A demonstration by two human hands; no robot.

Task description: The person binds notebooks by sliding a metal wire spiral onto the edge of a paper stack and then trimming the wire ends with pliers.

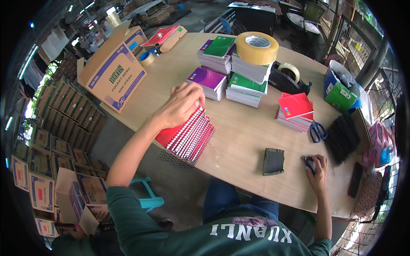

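Observation:
A row of red spiral notebooks [190,135] lies at the table's left front edge, their wire bindings side by side. Over its far end is my left hand [184,104], fingers bent and drawn together; what they pinch, if anything, is hidden. Loose wire ends [176,160] stick out past the table edge below the row. On the right, my right hand [317,174] is closed round small blue-handled pliers [307,164], resting on the tabletop. A dark, worn block [273,161] lies to the left of that hand.
Stacked notebooks [247,87] stand mid-table, a tape roll [257,48] on top. Red pads [295,106], scissors [318,132], black wire coils [343,140] and a phone [355,180] lie right. A tape dispenser [290,79] sits behind. Left are cartons [113,79] and a teal stool [147,194].

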